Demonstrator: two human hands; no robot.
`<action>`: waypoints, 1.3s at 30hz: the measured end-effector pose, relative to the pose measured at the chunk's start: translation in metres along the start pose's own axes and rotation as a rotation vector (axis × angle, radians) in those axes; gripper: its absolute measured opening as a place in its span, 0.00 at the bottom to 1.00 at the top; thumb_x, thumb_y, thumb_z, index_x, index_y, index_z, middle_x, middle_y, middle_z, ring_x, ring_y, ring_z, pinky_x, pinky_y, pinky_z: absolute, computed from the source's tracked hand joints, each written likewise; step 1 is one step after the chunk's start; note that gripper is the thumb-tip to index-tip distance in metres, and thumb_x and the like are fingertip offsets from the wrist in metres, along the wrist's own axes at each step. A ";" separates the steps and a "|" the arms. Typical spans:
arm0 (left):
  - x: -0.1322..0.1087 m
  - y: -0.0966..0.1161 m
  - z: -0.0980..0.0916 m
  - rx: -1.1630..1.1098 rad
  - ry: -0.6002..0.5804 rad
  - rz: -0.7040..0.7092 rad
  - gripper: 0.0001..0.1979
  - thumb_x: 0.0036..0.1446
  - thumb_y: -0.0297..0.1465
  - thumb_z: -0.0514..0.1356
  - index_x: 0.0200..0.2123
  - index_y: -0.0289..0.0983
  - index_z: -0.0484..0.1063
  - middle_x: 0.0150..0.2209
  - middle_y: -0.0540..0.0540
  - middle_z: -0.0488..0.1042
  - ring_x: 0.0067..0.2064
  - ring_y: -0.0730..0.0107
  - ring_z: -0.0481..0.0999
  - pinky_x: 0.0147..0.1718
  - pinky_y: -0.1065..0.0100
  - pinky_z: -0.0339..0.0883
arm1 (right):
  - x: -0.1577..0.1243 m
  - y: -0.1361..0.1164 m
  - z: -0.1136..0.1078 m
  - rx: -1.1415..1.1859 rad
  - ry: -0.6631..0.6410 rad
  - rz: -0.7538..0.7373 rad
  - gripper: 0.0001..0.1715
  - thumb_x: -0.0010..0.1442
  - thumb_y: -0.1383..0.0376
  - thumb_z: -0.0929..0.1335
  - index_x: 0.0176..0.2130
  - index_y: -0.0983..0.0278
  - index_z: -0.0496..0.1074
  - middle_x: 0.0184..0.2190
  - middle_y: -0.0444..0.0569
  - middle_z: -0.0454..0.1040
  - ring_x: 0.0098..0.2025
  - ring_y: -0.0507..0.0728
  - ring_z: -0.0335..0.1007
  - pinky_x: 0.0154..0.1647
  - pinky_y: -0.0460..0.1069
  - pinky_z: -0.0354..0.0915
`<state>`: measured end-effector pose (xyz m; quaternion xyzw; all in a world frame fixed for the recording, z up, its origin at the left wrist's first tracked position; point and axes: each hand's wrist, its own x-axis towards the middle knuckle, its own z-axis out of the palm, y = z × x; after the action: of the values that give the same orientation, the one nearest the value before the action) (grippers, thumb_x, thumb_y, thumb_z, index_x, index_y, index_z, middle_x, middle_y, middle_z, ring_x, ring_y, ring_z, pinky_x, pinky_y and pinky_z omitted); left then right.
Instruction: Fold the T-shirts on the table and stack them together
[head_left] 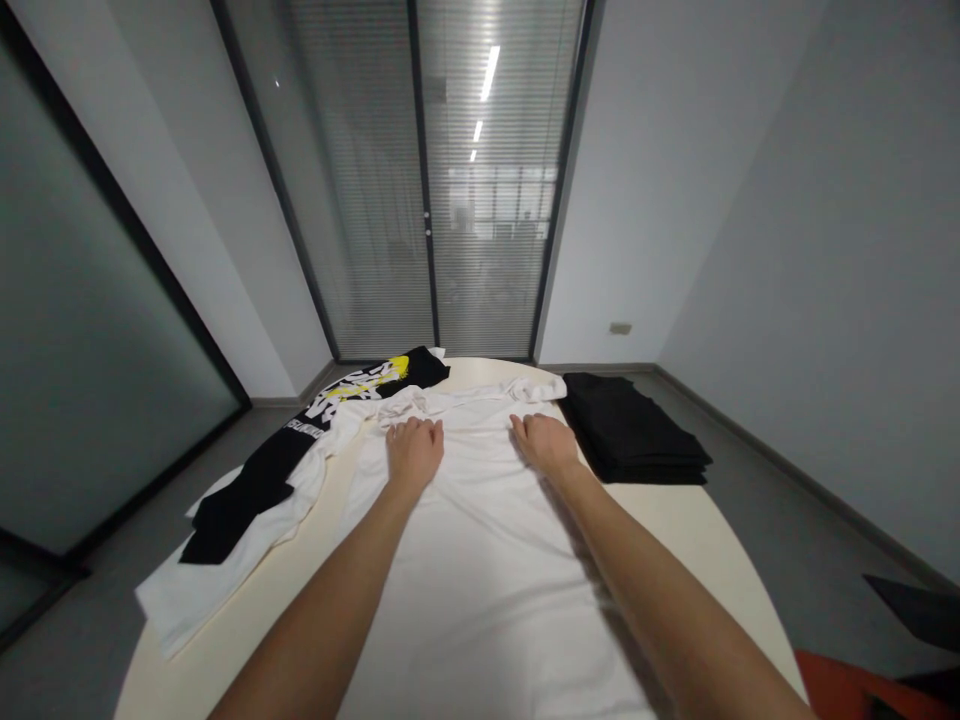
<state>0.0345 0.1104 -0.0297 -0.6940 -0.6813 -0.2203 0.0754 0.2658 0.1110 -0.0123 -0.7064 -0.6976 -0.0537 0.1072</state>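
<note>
A white T-shirt lies spread over the table, reaching from its far part to the near edge, with soft creases across it. My left hand is closed on the cloth near the shirt's far end, knuckles up and fingers curled. To its right, my right hand grips the same shirt at about the same height, fingers bent and pointing inward. Beyond both hands the far edge of the cloth is bunched and wrinkled. The fingertips are partly hidden by the hands themselves.
A neat stack of folded black cloth sits right of the shirt. Along the left edge lie a black printed garment and white garments on the round cream table. A red chair shows at lower right.
</note>
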 end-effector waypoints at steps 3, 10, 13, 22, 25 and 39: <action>-0.002 -0.006 0.005 -0.011 0.026 0.026 0.26 0.71 0.39 0.43 0.38 0.35 0.80 0.42 0.35 0.78 0.48 0.50 0.76 0.56 0.48 0.59 | -0.003 0.009 0.007 0.086 0.054 0.031 0.38 0.74 0.50 0.49 0.42 0.65 0.78 0.43 0.60 0.80 0.46 0.62 0.76 0.43 0.51 0.64; -0.011 -0.012 0.002 -0.065 0.056 0.107 0.23 0.72 0.37 0.43 0.43 0.36 0.77 0.46 0.39 0.79 0.50 0.54 0.76 0.61 0.47 0.56 | -0.018 0.023 0.005 0.226 0.051 0.111 0.40 0.74 0.50 0.45 0.42 0.62 0.78 0.42 0.56 0.80 0.44 0.60 0.76 0.41 0.50 0.62; -0.021 -0.014 -0.002 -0.078 0.071 0.127 0.22 0.72 0.36 0.43 0.44 0.36 0.76 0.50 0.38 0.78 0.53 0.54 0.75 0.61 0.48 0.58 | -0.030 0.023 0.003 0.264 0.068 0.079 0.39 0.74 0.51 0.46 0.43 0.62 0.77 0.42 0.55 0.80 0.45 0.60 0.75 0.42 0.49 0.62; -0.054 -0.023 -0.002 -0.079 -0.049 0.087 0.25 0.71 0.42 0.45 0.62 0.38 0.68 0.68 0.36 0.61 0.69 0.45 0.59 0.65 0.41 0.51 | -0.064 0.027 0.005 0.327 0.092 -0.115 0.35 0.75 0.55 0.47 0.51 0.64 0.75 0.50 0.55 0.78 0.55 0.58 0.71 0.56 0.50 0.61; -0.061 -0.023 -0.004 -0.059 -0.154 0.039 0.30 0.69 0.48 0.45 0.68 0.40 0.61 0.71 0.36 0.53 0.71 0.38 0.50 0.66 0.38 0.45 | -0.071 0.027 0.009 0.272 0.048 -0.180 0.32 0.74 0.55 0.50 0.61 0.66 0.70 0.61 0.57 0.70 0.65 0.59 0.63 0.66 0.53 0.53; -0.051 -0.018 -0.009 0.039 -0.250 -0.013 0.29 0.63 0.47 0.52 0.63 0.42 0.67 0.67 0.33 0.62 0.66 0.32 0.59 0.60 0.34 0.50 | -0.066 0.011 -0.011 0.064 -0.136 -0.106 0.30 0.67 0.54 0.61 0.61 0.67 0.68 0.62 0.63 0.67 0.63 0.70 0.61 0.60 0.61 0.58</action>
<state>0.0162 0.0615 -0.0458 -0.7101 -0.6939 -0.1194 0.0020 0.2762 0.0446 -0.0175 -0.6668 -0.7410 0.0109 0.0792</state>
